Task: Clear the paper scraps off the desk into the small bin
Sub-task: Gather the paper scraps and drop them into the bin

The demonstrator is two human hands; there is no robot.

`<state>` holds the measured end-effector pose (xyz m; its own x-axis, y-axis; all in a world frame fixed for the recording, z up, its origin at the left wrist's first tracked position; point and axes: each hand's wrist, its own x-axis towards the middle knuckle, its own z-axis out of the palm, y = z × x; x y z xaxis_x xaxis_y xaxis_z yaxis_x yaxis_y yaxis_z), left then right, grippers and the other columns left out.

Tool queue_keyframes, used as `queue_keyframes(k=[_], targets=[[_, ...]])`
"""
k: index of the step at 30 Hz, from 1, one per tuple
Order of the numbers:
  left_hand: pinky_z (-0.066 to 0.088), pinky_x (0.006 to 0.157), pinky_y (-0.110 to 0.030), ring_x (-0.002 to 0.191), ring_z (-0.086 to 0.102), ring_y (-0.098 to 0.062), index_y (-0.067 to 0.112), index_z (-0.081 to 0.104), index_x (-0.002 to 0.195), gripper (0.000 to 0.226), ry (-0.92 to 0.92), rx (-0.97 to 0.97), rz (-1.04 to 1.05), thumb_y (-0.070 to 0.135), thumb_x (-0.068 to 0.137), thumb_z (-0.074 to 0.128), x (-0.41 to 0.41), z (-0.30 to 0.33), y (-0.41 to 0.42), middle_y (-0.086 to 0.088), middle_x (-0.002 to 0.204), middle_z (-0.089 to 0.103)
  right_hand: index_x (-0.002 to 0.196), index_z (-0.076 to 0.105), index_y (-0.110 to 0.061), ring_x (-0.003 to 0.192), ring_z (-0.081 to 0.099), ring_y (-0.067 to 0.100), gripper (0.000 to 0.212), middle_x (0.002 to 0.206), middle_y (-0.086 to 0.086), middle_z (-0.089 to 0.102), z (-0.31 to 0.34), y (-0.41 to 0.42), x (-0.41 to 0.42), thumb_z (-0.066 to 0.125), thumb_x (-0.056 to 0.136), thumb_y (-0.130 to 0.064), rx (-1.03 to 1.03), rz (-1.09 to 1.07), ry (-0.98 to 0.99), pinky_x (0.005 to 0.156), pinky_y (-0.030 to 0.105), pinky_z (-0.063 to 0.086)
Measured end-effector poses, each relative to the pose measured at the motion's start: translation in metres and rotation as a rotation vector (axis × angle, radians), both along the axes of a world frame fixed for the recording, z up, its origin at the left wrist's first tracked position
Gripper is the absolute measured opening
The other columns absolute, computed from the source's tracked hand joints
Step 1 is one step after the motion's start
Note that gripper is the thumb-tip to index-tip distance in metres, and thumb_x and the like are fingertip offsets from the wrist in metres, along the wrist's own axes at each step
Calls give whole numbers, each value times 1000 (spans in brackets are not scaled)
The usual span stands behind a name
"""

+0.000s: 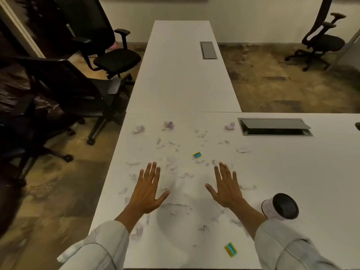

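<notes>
You are spreading both flat hands, left [148, 189] and right [226, 187], over paper scraps [172, 160], a cup [280, 207] lying beside your right wrist.

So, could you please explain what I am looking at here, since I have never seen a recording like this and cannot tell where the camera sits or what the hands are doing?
There is no machine here, only a person. The one picture comes from a camera worn on their head, looking forward and down, so you see their own arms. The left hand and right hand are spread flat with straight fingers over a white desk; neither holds anything.

Torn paper scraps lie scattered across the desk, with a few crumpled balls farther back. There are also two small yellow-and-blue wrappers, and a cup with a dark lid lying on its side by the right forearm. An open cable hatch sits in the desk, and office chairs stand around. I cannot see a small bin for certain.
</notes>
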<state>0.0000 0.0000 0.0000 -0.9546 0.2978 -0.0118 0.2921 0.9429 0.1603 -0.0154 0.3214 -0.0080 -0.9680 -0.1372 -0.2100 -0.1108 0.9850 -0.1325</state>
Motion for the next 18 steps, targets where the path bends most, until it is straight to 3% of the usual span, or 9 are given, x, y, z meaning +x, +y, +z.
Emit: queue_keyframes(k=[6, 8, 11, 14, 18], targets=[[-1, 115, -46, 146, -4, -28, 3, 11, 149, 90, -133, -111, 31, 68, 89, 27, 41, -25, -11, -15, 158, 3, 150, 18, -15, 140, 23, 27, 101, 158, 8, 15, -16, 19, 27, 5, 76, -82, 31, 31, -137, 104, 45, 38], [1, 114, -48, 145, -1, -29, 3, 16, 148, 89, -209, -153, 58, 69, 89, 25, 55, -32, -21, -17, 157, 9, 151, 14, -17, 140, 22, 25, 106, 159, 4, 12, -17, 25, 36, 5, 71, -84, 29, 64, -186, 103, 44, 38], [16, 113, -53, 142, 19, -34, 3, 27, 145, 93, -308, -197, 99, 73, 84, 28, 75, -46, -37, -19, 153, 24, 152, 9, -19, 141, 19, 24, 114, 160, 1, 7, -24, 33, 50, 6, 63, -90, 30, 82, -243, 105, 44, 36], [37, 100, -58, 133, 36, -41, 6, 33, 143, 102, -393, -209, 116, 80, 73, 38, 87, -53, -48, -20, 149, 32, 152, 6, -20, 143, 15, 25, 114, 160, 1, 5, -29, 32, 62, 26, 66, -91, -9, 73, -295, 107, 45, 34], [47, 87, -60, 125, 46, -44, 15, 31, 144, 110, -484, -246, 96, 81, 58, 50, 99, -57, -57, -20, 147, 37, 152, 11, -18, 143, 14, 25, 117, 160, 3, 8, -36, 19, 73, 35, 63, -91, -43, 108, -275, 108, 45, 34]])
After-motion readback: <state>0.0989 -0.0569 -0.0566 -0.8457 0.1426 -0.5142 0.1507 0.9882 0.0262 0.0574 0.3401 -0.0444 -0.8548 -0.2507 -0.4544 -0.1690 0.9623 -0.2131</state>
